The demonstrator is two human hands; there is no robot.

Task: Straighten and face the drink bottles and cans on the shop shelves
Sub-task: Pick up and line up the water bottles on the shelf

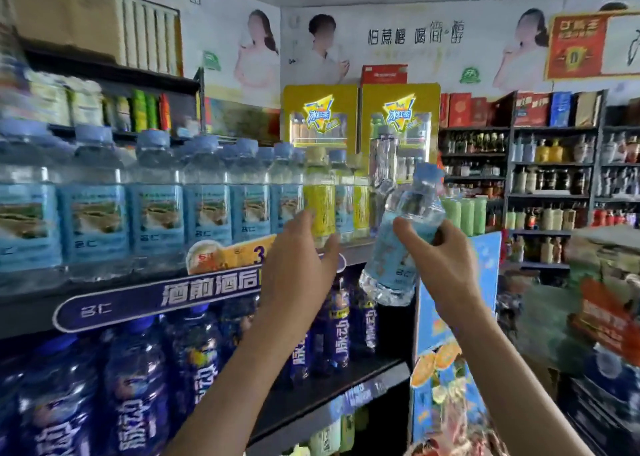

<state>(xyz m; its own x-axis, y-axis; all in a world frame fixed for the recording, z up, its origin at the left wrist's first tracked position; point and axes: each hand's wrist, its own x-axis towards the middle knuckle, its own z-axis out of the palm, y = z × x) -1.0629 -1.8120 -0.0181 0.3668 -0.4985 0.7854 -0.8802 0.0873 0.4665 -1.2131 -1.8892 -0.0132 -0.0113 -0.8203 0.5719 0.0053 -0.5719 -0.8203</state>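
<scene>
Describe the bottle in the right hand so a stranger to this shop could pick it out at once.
Find the upper shelf, lined with blue-label water bottles. Just past its right end, the right hand grips one more such bottle. Unlike the upright row, it is off the shelf, in the air, tilted with its cap to the right.

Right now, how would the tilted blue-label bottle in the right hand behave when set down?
The blue-label bottle seems full, so probably heavy for its size. Its thin clear plastic may dent under the right hand. Tall and narrow, it could tip if nudged.
</scene>
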